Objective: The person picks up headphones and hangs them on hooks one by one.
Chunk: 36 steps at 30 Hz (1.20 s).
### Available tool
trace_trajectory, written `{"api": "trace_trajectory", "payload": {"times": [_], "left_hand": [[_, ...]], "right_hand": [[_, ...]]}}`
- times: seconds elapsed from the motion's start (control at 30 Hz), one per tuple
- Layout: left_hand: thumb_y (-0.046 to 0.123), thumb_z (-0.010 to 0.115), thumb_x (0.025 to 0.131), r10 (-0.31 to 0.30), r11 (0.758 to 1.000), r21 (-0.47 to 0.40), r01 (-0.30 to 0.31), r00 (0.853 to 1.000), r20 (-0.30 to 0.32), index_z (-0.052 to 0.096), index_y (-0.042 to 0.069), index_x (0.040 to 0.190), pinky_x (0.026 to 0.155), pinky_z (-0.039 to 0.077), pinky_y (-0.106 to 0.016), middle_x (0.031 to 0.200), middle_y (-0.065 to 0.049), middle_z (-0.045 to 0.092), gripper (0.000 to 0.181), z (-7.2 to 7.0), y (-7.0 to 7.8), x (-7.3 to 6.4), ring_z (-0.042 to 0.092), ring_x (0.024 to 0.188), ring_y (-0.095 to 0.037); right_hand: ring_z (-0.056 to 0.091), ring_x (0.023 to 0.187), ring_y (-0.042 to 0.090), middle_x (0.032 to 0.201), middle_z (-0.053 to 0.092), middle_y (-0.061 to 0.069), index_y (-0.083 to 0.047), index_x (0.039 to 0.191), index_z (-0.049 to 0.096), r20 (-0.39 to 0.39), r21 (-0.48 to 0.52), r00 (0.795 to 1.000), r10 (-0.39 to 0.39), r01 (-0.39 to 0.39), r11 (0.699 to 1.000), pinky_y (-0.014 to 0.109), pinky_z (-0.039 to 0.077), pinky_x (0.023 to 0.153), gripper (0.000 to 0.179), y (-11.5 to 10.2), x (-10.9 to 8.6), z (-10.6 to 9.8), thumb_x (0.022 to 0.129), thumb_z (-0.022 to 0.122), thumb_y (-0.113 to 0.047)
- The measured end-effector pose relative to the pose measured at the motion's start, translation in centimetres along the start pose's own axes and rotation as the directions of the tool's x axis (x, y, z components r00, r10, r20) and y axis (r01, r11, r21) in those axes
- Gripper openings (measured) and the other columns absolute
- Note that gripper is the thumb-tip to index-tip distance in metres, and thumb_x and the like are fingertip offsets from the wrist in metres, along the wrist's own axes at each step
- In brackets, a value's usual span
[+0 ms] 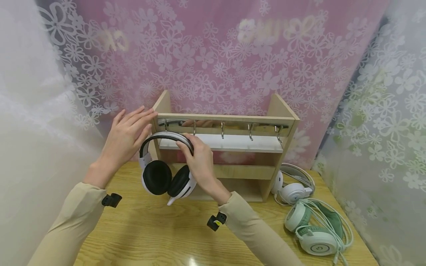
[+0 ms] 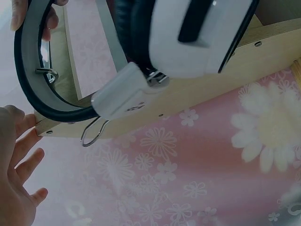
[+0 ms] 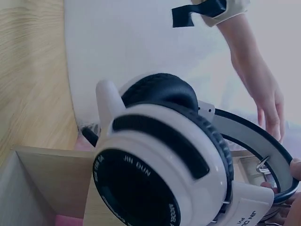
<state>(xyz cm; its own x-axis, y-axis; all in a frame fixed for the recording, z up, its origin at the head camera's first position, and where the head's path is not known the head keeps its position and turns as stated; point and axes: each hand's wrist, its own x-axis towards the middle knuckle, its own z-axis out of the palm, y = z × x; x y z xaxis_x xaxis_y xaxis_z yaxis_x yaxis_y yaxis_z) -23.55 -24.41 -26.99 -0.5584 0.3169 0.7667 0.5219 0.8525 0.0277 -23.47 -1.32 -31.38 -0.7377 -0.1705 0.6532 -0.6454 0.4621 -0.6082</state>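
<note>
Right hand [image 1: 200, 162] gripping headphones [image 1: 162, 173], upright, earcups [image 1: 178, 181] down

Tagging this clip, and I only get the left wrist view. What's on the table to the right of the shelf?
Observer: Two more sets of headphones, in the head view: a green pair nearer the camera and a white pair behind it.
Operator: Copy. How many hooks on the shelf?
Observer: Five, in a row near the top; the head view shows them all.
Operator: Any lettering on the outer face of an ear cup on the held headphones?
Observer: Yes, the right wrist view shows "JIN DUN" there; some smaller print is hard to read.
</note>
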Motion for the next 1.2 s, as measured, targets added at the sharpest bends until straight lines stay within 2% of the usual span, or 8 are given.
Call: {"api": "trace_trajectory", "payload": {"times": [0.07,0.3,0.43,0.53,0.6,0.77,0.97,1.2], "left_hand": [[0.013,0.065,0.099,-0.002,1.0,-0.002,0.002,1.0,0.002,0.06,0.015,0.142,0.122,0.018,-0.057,0.145,-0.009,0.059,0.044,0.0,0.0,0.0,0.046,0.141,-0.032],[0.015,0.062,0.101,-0.005,1.0,-0.004,0.005,1.0,-0.001,0.061,0.014,0.141,0.122,0.018,-0.057,0.144,-0.009,0.059,0.04,0.1,0.0,-0.3,0.046,0.141,-0.032],[0.015,0.062,0.101,-0.004,1.0,-0.005,0.004,1.0,-0.002,0.061,0.015,0.142,0.122,0.018,-0.057,0.145,-0.008,0.059,0.04,0.1,0.0,-0.3,0.046,0.142,-0.031],[0.015,0.062,0.101,-0.003,1.0,-0.005,0.003,1.0,-0.004,0.061,0.015,0.142,0.122,0.019,-0.057,0.145,-0.008,0.059,0.041,0.1,0.0,-0.3,0.046,0.141,-0.031],[0.015,0.062,0.101,-0.002,1.0,-0.009,0.002,1.0,-0.004,0.061,0.015,0.142,0.122,0.018,-0.057,0.145,-0.008,0.059,0.041,0.0,0.1,-0.3,0.046,0.141,-0.032],[0.013,0.064,0.099,0.003,1.0,-0.018,-0.003,1.0,-0.007,0.061,0.015,0.142,0.122,0.018,-0.057,0.145,-0.008,0.059,0.042,0.1,0.1,-0.2,0.046,0.141,-0.033],[0.012,0.065,0.099,0.003,1.0,-0.015,-0.003,1.0,-0.013,0.061,0.015,0.142,0.122,0.018,-0.057,0.146,-0.008,0.059,0.043,0.2,0.1,-0.2,0.046,0.142,-0.032],[0.012,0.065,0.099,0.005,1.0,-0.013,-0.006,1.0,-0.015,0.06,0.015,0.142,0.122,0.018,-0.057,0.146,-0.008,0.058,0.044,0.1,0.1,-0.2,0.045,0.142,-0.031]], "right_hand": [[0.07,0.106,0.023,0.117,0.073,0.006,-0.01,0.128,0.069,-0.007,0.001,1.0,-0.004,0.004,1.0,0.043,0.055,0.092,0.037,0.1,-0.1,0.2,0.1,0.064,-0.034],[0.071,0.101,0.021,0.116,0.074,0.005,-0.015,0.129,0.07,-0.028,0.064,1.0,-0.004,0.006,0.998,0.041,0.057,0.086,0.038,0.6,-0.4,0.6,0.098,0.068,-0.035],[0.071,0.094,0.017,0.119,0.074,0.005,-0.015,0.13,0.071,-0.022,0.137,0.999,0.043,-0.04,0.99,0.032,0.057,0.077,0.04,0.7,-0.5,0.7,0.096,0.071,-0.035],[0.068,0.081,0.014,0.11,0.076,0.005,-0.017,0.129,0.071,-0.01,0.187,0.995,0.097,-0.094,0.978,0.025,0.051,0.064,0.04,0.9,-0.6,0.8,0.094,0.073,-0.036],[0.068,0.08,0.013,0.105,0.076,0.005,-0.017,0.128,0.071,-0.001,0.216,0.991,0.136,-0.132,0.967,0.023,0.048,0.062,0.039,1.1,-0.7,0.8,0.094,0.074,-0.035],[0.07,0.097,0.016,0.116,0.074,0.002,-0.016,0.128,0.068,0.038,0.319,0.977,0.21,-0.211,0.924,0.026,0.051,0.076,0.038,2.0,-0.8,0.8,0.094,0.073,-0.034],[0.065,0.098,0.015,0.125,0.07,0.003,-0.013,0.132,0.064,0.075,0.434,0.976,0.204,-0.216,0.875,0.023,0.051,0.082,0.038,3.1,-1.4,0.6,0.097,0.07,-0.028],[0.063,0.095,0.013,0.118,0.071,0.006,-0.01,0.129,0.066,0.078,0.461,0.978,0.195,-0.209,0.862,0.021,0.05,0.08,0.034,3.6,-1.3,0.4,0.098,0.07,-0.023]]}}
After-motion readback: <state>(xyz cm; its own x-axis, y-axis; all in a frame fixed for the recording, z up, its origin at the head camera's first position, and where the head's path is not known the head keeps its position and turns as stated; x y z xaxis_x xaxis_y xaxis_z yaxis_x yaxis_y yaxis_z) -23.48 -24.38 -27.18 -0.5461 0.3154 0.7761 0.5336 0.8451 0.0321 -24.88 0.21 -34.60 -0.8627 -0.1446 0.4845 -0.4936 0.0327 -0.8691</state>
